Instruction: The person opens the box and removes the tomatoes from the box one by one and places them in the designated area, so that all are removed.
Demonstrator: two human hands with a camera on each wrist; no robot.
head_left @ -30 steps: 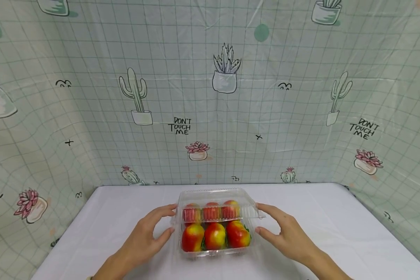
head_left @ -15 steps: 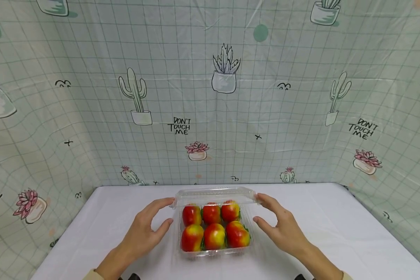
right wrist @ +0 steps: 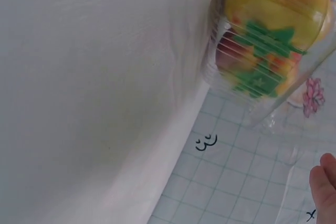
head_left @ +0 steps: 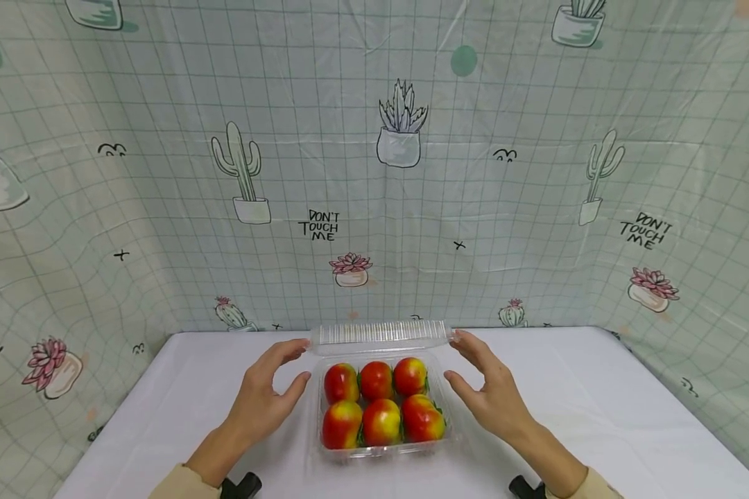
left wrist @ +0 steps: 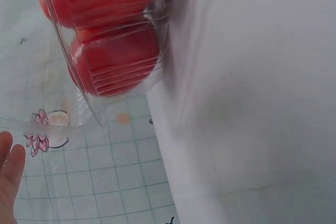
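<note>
A clear plastic clamshell box [head_left: 383, 452] sits on the table, holding several red-and-yellow fruits [head_left: 381, 423] in two rows. Its hinged lid [head_left: 383, 336] is swung up at the far side. My left hand [head_left: 262, 388] has its fingertips at the lid's left end, thumb apart from them beside the box. At the right end, the fingertips of my right hand [head_left: 494, 388] meet the lid, its thumb likewise apart. Close up in the left wrist view are the ribbed box wall and red fruits [left wrist: 113, 59]. Green leaves on a fruit [right wrist: 262, 38] show through the plastic in the right wrist view.
A white-covered table [head_left: 599, 416] carries the box. Behind it and at both sides hangs a pale green checked curtain [head_left: 449, 194] printed with cacti. Black wrist mounts [head_left: 243, 485] show beside the sleeves [head_left: 187, 482] at the bottom.
The lid has swung from leaning over the back row of fruits up and away to the far side, uncovering them. Both hands have moved farther back with it.
</note>
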